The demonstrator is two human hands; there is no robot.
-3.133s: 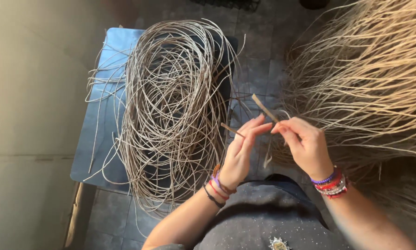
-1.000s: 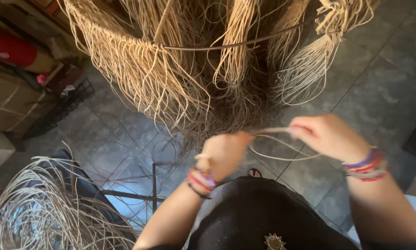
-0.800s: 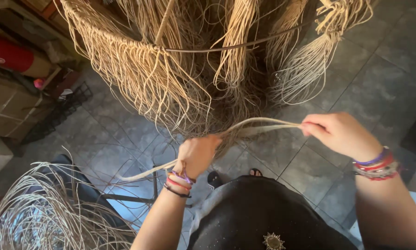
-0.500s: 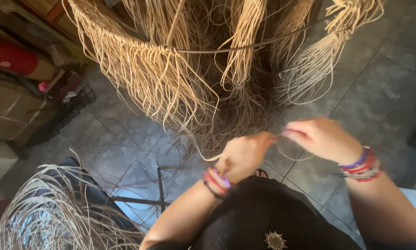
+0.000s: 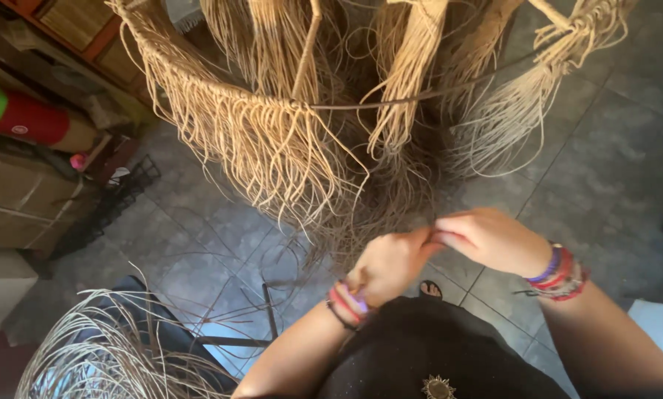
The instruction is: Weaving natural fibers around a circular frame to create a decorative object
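Observation:
My left hand (image 5: 390,262) and my right hand (image 5: 486,238) meet fingertip to fingertip in front of my chest, both pinched on a thin pale cord strand (image 5: 429,236) that is mostly hidden between the fingers. Just beyond them hangs a large fringe of tan cords (image 5: 265,140), knotted along a dark curved metal hoop (image 5: 420,94). Both wrists wear coloured bead bracelets.
A loose coil of pale cord (image 5: 102,355) lies on a blue stool at the lower left. Cardboard boxes (image 5: 14,199), a red roll (image 5: 32,118) and a black wire rack (image 5: 102,203) stand at the left. Grey floor tiles (image 5: 612,170) spread under the fringe.
The hands, spread wide with a long strand stretched between them, have come together until the fingertips touch. The view has tilted slightly, so the fringe sits lower in the frame.

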